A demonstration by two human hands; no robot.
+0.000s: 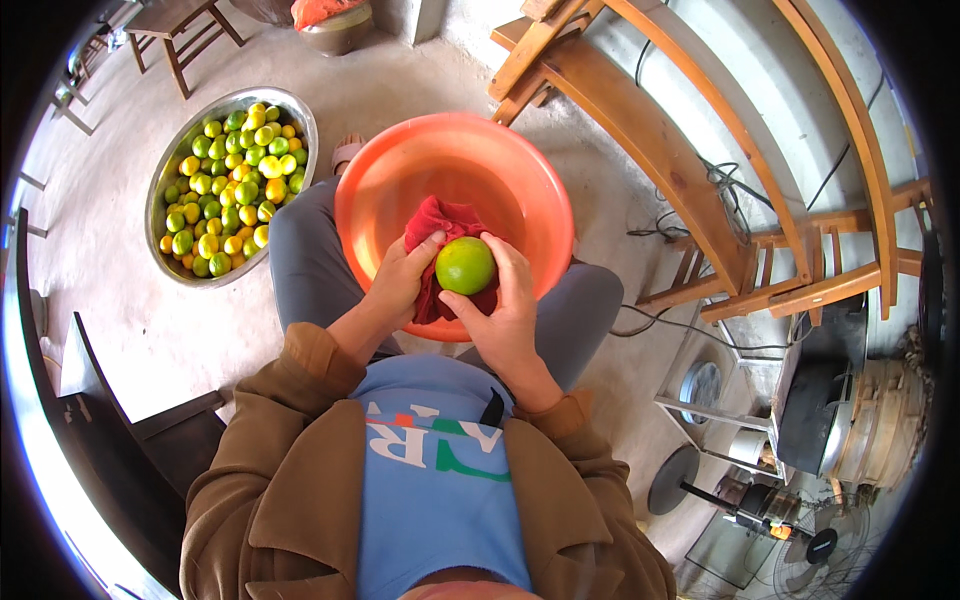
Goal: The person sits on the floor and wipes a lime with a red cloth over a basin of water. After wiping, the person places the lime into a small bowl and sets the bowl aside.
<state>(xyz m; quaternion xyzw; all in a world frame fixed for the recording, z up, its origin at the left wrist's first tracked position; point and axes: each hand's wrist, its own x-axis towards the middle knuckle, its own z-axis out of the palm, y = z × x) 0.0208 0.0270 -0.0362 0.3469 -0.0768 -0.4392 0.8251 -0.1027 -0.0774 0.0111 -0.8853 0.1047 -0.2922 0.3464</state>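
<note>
A green citrus fruit is held between my two hands, over the near part of an orange plastic basin. My left hand grips a red cloth, its thumb near the fruit's upper left side. The cloth lies behind and below the fruit and hangs over the basin. My right hand has its thumb at the fruit's lower edge and its index finger along the right side. The basin stands between my knees, and its inside is partly hidden by the cloth and hands.
An oval metal tub full of green, yellow and orange citrus fruits stands on the floor at the left. Wooden benches are stacked at the right, with loose cables beside them. A fan is at the lower right. A stool stands at the upper left.
</note>
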